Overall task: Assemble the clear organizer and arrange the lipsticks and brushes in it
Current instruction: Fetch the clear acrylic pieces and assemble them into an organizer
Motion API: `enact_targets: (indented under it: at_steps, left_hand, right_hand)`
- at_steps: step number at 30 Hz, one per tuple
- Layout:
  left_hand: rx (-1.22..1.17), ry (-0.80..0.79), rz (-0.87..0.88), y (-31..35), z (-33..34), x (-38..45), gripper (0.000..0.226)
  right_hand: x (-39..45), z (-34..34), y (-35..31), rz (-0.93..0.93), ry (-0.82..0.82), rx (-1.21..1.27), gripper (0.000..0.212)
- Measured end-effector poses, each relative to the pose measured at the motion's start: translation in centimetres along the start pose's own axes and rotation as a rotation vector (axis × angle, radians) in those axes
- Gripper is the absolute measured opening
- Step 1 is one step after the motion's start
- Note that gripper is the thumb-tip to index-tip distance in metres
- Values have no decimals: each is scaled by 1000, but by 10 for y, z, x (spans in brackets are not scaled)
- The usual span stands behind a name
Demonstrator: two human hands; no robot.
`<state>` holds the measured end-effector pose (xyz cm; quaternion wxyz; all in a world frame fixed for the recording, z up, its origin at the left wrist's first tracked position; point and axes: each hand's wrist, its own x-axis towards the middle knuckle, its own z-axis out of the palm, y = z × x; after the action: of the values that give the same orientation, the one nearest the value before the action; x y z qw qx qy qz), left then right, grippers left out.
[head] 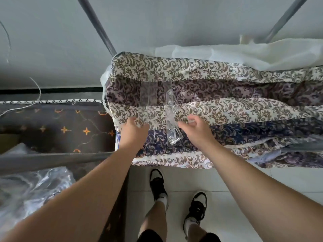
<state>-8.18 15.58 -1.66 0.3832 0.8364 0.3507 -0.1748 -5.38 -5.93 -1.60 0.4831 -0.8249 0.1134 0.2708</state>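
Bedding (209, 105), folded and leaf-patterned, carries the clear acrylic panels: flat panel (148, 96) at twelve o'clock from my left hand (133, 128), slotted panel (172, 119) at nine o'clock from my right hand (195, 126). Both hands hang relaxed, holding nothing. I judge the acrylic light, stiff, slippery, brittle; best pinched by the edges.

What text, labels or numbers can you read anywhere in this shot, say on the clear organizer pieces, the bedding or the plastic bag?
None can be read.
Clear organizer pieces: moulded slots only, no print visible.
Patterned quilt: leaf pattern, no words.
Dark mattress: orange star and crescent motifs, no lettering.
Plastic bag: crumpled, no label visible.
Shoes: black and white, no readable brand.
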Motion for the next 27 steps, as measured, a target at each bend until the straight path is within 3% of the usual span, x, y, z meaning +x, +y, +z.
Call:
enact_targets:
  at_steps: [6, 11, 16, 21, 27]
  left_hand:
    - [205, 56, 7, -6, 34, 53, 105]
    - [281, 54, 40, -8, 51, 77, 100]
    - [166, 37, 40, -6, 57, 83, 73]
    - [97, 47, 65, -7, 55, 77, 82]
    - [65, 46, 102, -10, 54, 68, 82]
  right_hand:
    - [69, 38, 4, 135, 3, -70, 92]
    - [104, 59, 5, 160, 22, -55, 100]
    - [118, 69, 4, 149, 70, -89, 81]
    - [111, 65, 11, 132, 3, 54, 41]
    - [108, 42, 19, 116, 44, 66, 57]
